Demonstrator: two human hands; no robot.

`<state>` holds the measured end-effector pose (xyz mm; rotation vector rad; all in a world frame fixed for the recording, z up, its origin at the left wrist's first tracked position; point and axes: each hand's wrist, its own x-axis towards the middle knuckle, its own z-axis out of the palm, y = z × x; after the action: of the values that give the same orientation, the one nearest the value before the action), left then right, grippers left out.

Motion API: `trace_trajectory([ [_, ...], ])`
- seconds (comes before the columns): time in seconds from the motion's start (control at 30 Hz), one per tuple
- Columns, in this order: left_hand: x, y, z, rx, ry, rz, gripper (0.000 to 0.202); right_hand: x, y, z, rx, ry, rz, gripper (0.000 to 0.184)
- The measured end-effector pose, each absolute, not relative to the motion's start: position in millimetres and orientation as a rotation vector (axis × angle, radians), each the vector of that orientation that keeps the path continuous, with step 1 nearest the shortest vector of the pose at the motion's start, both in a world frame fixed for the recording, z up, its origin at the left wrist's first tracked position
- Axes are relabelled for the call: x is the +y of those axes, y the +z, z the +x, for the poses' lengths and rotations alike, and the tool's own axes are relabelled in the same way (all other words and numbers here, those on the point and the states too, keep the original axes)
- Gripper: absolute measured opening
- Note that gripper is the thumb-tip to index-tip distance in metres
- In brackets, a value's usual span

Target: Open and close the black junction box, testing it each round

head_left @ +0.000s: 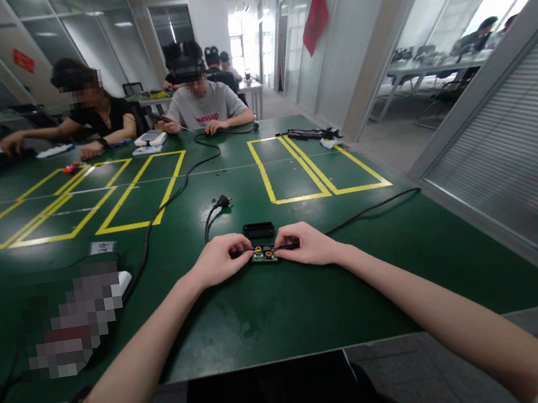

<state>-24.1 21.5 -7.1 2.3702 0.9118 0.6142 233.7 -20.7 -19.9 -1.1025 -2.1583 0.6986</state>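
Note:
A small green circuit board with coils and other parts on it sits between my hands, just above or on the green table. My left hand pinches the black cable end at the board's left side. From behind that hand a cable runs up to a black plug. My right hand grips the black cable at the board's right side, and this cable trails off to the right. Just beyond the board lies an open black plastic case half. Fingers partly hide both cable ends.
The green table carries yellow tape outlines. A blurred-out object with a white edge lies at left, beside a long black cable. Dark tools lie at the far right. Other people sit across the table.

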Motion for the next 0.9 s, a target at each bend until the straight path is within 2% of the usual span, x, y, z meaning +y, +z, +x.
trace_trajectory([
  [0.2, 20, -5, -22, 0.910, 0.558, 2.478, 0.020, -24, -16, 231, -2.291, 0.394, -1.174, 0.008],
  [0.33, 21, -5, -24, 0.864, 0.565, 2.503, 0.023, -24, -13, 236, -2.326, 0.436, -1.094, 0.004],
  [0.53, 22, -5, -25, 0.819, 0.561, 2.500, 0.019, -21, -14, 241, -2.331, 0.449, -0.988, 0.012],
  [0.77, 18, -10, -17, 1.102, 0.712, 2.490, 0.013, -20, -24, 231, -2.234, 0.217, -1.189, 0.011],
  [0.9, 22, -14, -19, 1.033, 0.759, 2.462, 0.014, -19, -24, 231, -2.226, 0.275, -1.167, 0.009],
])
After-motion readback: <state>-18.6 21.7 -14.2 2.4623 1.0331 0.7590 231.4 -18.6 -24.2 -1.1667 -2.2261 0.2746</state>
